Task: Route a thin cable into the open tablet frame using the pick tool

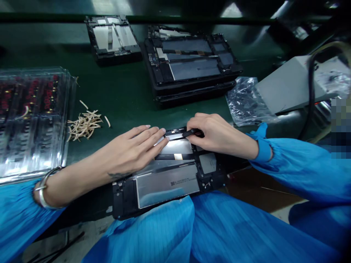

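Observation:
A black device frame with silver battery panels lies at the table's front edge, against the blue gown. My left hand rests flat over its upper left part, fingers stretched out and pointing right. At the frame's top edge, my right hand pinches a slim black tool, whose tip points left toward the fingertips of my left hand. Beneath the tool runs a narrow dark strip along a silver panel. My left palm covers part of the frame.
Stacked device frames stand behind, with another stack farther left. Clear plastic trays with red-marked parts are at the left, beside a pile of beige strips. A plastic bag and a white box lie at the right.

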Motion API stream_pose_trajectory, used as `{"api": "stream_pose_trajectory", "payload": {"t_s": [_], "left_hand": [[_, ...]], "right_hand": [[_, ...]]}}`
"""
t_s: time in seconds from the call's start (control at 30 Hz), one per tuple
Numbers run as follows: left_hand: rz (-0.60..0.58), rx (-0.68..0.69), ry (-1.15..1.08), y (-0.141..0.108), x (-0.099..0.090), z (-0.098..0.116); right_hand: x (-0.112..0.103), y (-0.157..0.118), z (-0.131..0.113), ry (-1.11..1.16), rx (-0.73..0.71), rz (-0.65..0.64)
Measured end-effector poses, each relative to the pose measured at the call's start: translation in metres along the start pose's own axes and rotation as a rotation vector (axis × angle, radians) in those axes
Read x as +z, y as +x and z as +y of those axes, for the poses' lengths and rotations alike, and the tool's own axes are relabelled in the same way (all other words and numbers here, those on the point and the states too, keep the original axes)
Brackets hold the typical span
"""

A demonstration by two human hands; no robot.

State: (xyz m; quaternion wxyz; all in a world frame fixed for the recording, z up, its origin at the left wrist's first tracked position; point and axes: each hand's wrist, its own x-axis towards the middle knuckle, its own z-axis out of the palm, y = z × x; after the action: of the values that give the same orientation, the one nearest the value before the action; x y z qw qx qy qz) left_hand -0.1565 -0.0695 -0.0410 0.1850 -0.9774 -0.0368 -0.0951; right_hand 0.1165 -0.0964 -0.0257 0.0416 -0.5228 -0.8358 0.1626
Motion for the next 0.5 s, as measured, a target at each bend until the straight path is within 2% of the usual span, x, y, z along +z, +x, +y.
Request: {"api": "stream_pose_trajectory", "payload": {"t_s": [0.07,0.13,0.17,0.23,0.3,0.33,0.4,0.43,0.5], "left_hand": [[0.000,0.000,0.030,0.006,-0.002,0.000],[-0.003,-0.003,0.068,0.016,-0.002,0.000],[-0.007,-0.007,0.084,0.022,-0.002,0.001],[-0.006,-0.012,0.102,0.034,-0.001,0.003],[-0.010,-0.027,0.095,0.044,-0.001,0.003],[-0.023,-0.036,0.074,0.047,-0.001,0.002],[-0.089,-0.097,-0.017,0.051,-0.003,-0.003],[-0.145,-0.157,-0.100,0.052,-0.004,-0.007],[-0.253,-0.306,-0.330,0.051,-0.005,-0.018]], "right_hand": [[0.000,0.001,0.002,-0.009,-0.010,0.000],[0.000,-0.001,0.002,-0.044,-0.046,0.063],[0.000,-0.004,0.000,-0.056,-0.067,0.142],[0.001,-0.017,-0.010,0.008,-0.079,0.387],[0.006,-0.036,-0.027,0.281,-0.060,0.584],[0.011,-0.046,-0.038,0.480,-0.056,0.612],[0.026,-0.063,-0.059,0.879,-0.133,0.531],[0.035,-0.068,-0.068,0.991,-0.172,0.507],[0.052,-0.074,-0.082,1.045,-0.225,0.482]]}}
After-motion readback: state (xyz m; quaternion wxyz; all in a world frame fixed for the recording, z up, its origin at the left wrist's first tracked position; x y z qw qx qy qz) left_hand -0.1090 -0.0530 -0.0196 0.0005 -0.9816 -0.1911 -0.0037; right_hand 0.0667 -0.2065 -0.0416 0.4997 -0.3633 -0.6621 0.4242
